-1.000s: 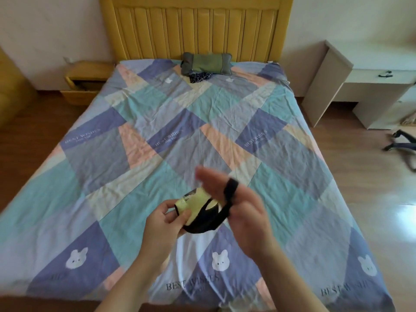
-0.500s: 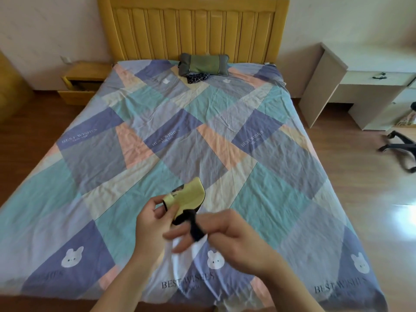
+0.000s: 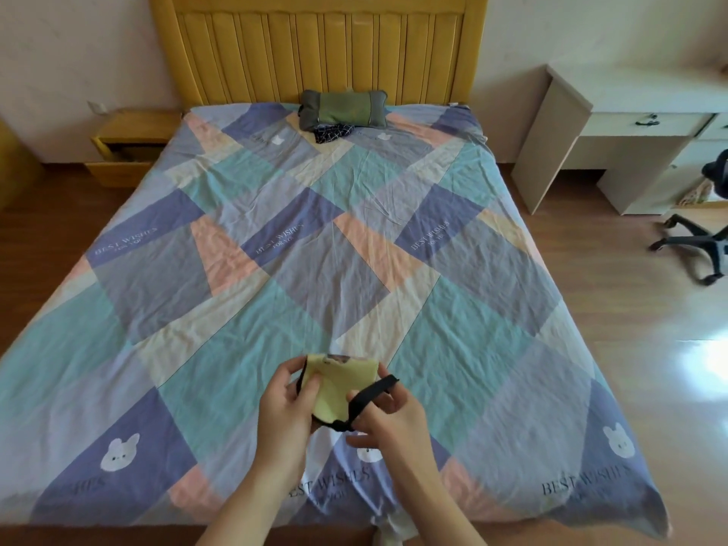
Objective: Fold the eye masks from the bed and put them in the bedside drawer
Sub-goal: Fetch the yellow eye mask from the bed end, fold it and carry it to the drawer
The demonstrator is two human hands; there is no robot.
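Pale yellow fabric w/ a black strap: that's the eye mask (image 3: 342, 382) I've got, held up in the air just above the near end of the bed (image 3: 275, 269). My left hand (image 3: 287, 407) pinches the mask's left edge, thumb on the front face, fingers curled behind it. My right hand (image 3: 388, 417) has the black strap (image 3: 370, 392) looped over its fingers, which are curled round it; the strap runs taut from a fingertip down to the mask's lower corner. Both hands are close together, approx. touching across the mask, neither resting on the quilt. The mask looks doubled over on itself, a bit of dark print showing at its top edge, but I can't tell how neat the fold is.

Farther off, at the head of the bed, a small green-grey pillow (image 3: 343, 109) lies against the yellow wooden headboard (image 3: 319, 49), and a dark checked cloth item (image 3: 333, 132) sits touching its front edge; can't tell what it is at this res. The bedside drawer (image 3: 122, 151) stands to the left of the bed, pulled open. On the right there's a white table (image 3: 630, 112) w/ a drawer, and an office chair base (image 3: 697, 246) on the wooden floor.
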